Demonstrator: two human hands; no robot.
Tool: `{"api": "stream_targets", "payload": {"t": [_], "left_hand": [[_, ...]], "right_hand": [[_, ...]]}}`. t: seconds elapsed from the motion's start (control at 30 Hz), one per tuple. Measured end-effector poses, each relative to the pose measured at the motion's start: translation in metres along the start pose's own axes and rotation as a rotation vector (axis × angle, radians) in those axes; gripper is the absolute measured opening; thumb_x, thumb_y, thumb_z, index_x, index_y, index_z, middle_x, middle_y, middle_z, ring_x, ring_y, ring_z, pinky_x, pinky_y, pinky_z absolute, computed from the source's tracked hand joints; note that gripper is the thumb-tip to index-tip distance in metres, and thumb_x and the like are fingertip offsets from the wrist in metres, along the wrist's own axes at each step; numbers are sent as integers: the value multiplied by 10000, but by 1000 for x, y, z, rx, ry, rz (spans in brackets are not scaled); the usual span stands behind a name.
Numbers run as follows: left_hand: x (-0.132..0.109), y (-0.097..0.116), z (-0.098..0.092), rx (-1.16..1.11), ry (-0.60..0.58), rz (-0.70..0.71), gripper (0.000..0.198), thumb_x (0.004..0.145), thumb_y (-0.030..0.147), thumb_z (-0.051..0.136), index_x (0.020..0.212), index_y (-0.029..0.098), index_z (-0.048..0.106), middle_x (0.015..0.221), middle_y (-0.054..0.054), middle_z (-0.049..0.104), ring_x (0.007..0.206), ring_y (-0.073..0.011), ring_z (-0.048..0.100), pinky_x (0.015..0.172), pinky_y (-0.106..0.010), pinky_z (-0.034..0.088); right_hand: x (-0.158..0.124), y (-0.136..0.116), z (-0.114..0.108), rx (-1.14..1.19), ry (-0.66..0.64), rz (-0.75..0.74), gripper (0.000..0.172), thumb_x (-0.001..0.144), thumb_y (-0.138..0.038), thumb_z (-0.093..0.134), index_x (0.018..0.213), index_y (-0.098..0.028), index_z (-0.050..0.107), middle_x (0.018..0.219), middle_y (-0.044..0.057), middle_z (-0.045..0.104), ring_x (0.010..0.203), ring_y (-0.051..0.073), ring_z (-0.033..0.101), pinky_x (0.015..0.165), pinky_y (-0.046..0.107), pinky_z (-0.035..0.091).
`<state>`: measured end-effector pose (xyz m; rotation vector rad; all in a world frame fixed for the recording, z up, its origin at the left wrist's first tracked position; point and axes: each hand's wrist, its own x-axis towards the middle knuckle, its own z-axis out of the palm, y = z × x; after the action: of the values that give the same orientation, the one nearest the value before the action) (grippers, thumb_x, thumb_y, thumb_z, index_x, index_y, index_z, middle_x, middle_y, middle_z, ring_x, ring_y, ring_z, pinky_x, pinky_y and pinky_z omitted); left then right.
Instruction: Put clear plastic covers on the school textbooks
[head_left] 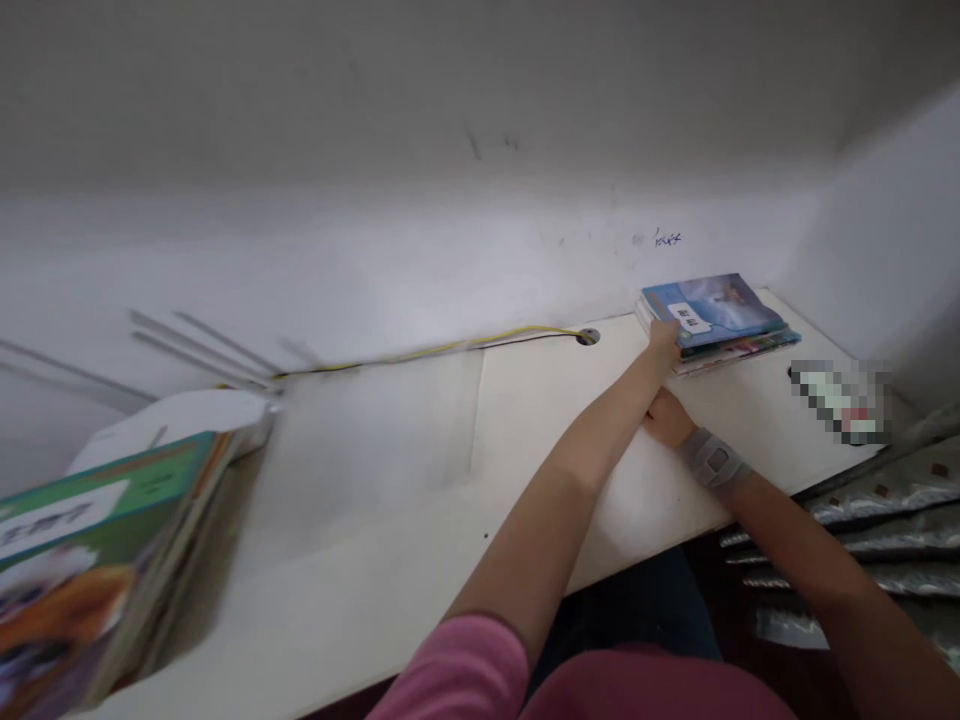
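At the right end of the white desk lies a stack of books [724, 312], with a blue cover on top and a white label near its left end. My left hand [664, 342] grips the near left corner of this stack, and its fingers are partly hidden against the books. Below it, close to the desk surface, my right hand [671, 416] has its fingers curled in; the left wrist partly covers it, so what it holds, if anything, cannot be seen. A grey band with a watch-like face [716, 460] is around my right wrist.
A thicker pile of books [67, 560] with a green top cover stands blurred at the left. A yellow cable [450, 345] runs along the wall into a round desk hole [588, 337]. A pixelated item [844, 402] lies right; patterned, shiny-edged layers [885, 510] sit beside the desk.
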<state>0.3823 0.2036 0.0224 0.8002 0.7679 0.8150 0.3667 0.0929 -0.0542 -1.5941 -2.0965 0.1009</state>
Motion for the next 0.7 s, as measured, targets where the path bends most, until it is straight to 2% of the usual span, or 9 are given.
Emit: {"api": "stream_targets", "payload": {"t": [0.17,0.23,0.33,0.37,0.4,0.47,0.53,0.6,0.7], "left_hand": [[-29,17,-18,158,185,222,413,812,156,619,1204,120,498,1331,-182,461,1283,-260,375,1015,-366,332],[-52,35,-43,344,129,388,366,776,107,630,1130,146,549,1308,-145,493,1286,-238,368,1045,-338,283],[-104,65,-103,958,-93,651,141,794,121,578,923,154,624,1123,-133,594,1175,-245,467,1043,-362,276],[-124,75,-128,1146,-100,660,108,821,156,546,893,162,627,1078,-130,603,1148,-253,482,1029,-380,288],[-144,84,-154,1299,-18,632,109,839,182,521,879,170,622,1067,-129,597,1139,-262,483,1018,-395,296],[-182,97,-204,1508,266,474,102,846,216,517,886,189,607,1102,-119,569,1170,-277,451,1018,-407,290],[-212,103,-248,1543,412,368,110,824,216,554,922,175,582,1114,-143,542,1182,-320,430,994,-443,304],[-232,101,-282,1542,484,286,185,813,265,588,967,169,552,1102,-153,531,1150,-330,455,952,-445,344],[-243,89,-310,1529,522,211,317,796,356,621,1024,162,516,1098,-161,516,1095,-321,501,900,-424,389]], "right_hand": [[-1,1,-5,2,12,-28,235,830,-156,440,937,-179,648,1015,110,643,985,235,558,873,378,456],[-2,-1,-7,7,26,-44,233,850,-186,422,903,-192,649,967,95,643,937,221,567,858,368,460],[-4,0,-15,10,96,-26,260,848,-209,399,936,-192,643,974,107,632,951,237,559,876,400,441],[-5,2,-19,6,136,2,275,848,-218,384,951,-187,638,979,121,625,961,255,551,884,429,428],[-6,6,-24,0,177,38,285,853,-236,370,954,-185,632,959,132,620,958,272,544,883,455,417],[-9,17,-34,-16,263,144,277,854,-293,363,912,-184,612,898,144,612,940,302,537,864,490,401],[-10,33,-46,-45,336,336,235,823,-394,407,797,-224,567,821,130,599,868,304,547,790,468,416],[-10,49,-56,-30,368,428,270,820,-479,386,733,-254,507,744,124,568,770,307,543,682,462,415],[-6,65,-66,11,358,506,325,819,-549,331,620,-299,390,603,70,497,623,279,512,585,437,392]]}}
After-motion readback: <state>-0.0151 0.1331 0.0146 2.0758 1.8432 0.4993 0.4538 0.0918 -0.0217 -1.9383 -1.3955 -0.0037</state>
